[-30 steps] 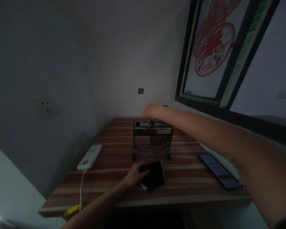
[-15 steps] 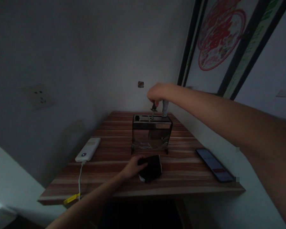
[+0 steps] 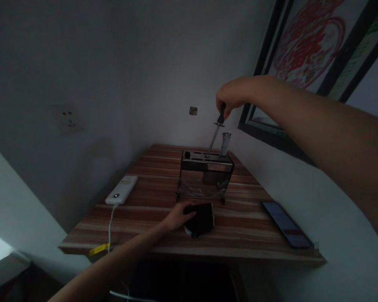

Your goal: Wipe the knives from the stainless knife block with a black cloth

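My right hand (image 3: pixel 234 97) is closed around the black handle of a sharpening steel (image 3: pixel 214 137). The steel's long metal rod slants down, its lower end in a slot in the top of the knife block (image 3: pixel 206 167). That block stands on the table, with a dark top, see-through sides and crumpled clear film low on its front. A grey, patterned handle (image 3: pixel 225 144) sticks up from its right end. In front of the block, my left hand (image 3: pixel 178 217) grips a folded black cloth (image 3: pixel 200 219) with pale edges, lying on the table.
On the left of the striped wooden table (image 3: pixel 157 247) lies a white power bank (image 3: pixel 122 189) with a white cable (image 3: pixel 110 226) and yellow tag (image 3: pixel 99 249). A phone (image 3: pixel 286 224) lies near the right edge. Walls border the table behind and at the sides.
My right hand has risen, drawing much more of the sharpening steel's rod out of the knife block. My left hand stays on the cloth. The camera view has shifted slightly.
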A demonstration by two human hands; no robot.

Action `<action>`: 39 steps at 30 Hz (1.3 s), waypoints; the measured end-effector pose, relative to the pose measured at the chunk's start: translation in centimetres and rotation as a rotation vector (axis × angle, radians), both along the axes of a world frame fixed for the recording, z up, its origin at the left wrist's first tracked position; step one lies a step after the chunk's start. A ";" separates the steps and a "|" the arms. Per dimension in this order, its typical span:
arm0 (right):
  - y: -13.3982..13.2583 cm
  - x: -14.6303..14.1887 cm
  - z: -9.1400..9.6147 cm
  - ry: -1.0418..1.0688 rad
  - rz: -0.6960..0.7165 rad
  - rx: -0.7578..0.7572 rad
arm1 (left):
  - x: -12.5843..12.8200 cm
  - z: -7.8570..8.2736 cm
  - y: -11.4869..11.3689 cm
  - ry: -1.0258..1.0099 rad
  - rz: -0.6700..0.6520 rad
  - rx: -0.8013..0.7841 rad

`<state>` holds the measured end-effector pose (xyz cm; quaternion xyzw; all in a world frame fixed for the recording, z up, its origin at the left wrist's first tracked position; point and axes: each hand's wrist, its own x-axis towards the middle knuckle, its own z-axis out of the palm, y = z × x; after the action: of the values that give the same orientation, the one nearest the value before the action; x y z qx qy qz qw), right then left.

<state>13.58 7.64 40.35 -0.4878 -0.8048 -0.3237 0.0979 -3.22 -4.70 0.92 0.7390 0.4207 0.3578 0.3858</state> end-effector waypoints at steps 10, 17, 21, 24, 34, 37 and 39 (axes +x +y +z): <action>-5.9 -2.0 5.8 -0.160 -0.226 -0.240 | -0.3 0.2 -0.2 -0.001 -0.002 0.017; -8.6 1.9 6.6 -0.433 -0.156 0.185 | -0.1 0.6 -0.4 -0.005 0.017 0.008; -10.8 4.7 2.6 -0.476 0.114 0.427 | 0.0 1.1 -0.6 -0.032 0.002 0.004; -12.5 6.4 -2.4 -0.333 0.095 0.471 | 0.0 1.3 -0.8 -0.036 -0.006 0.006; -16.9 8.3 -27.0 0.329 0.142 -0.044 | -0.5 3.3 -1.2 -0.332 0.101 -0.141; -18.6 6.4 -33.5 0.593 0.221 -0.254 | -0.4 4.4 -1.6 -0.492 0.152 -0.218; -19.4 4.9 -36.4 0.784 0.235 -0.314 | -0.1 4.6 -2.3 -0.644 0.217 -0.267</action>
<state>18.49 -11.76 3.92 -0.4876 -0.7964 0.0255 0.3567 -3.34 -7.02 5.50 0.4827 0.3963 0.5531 0.5514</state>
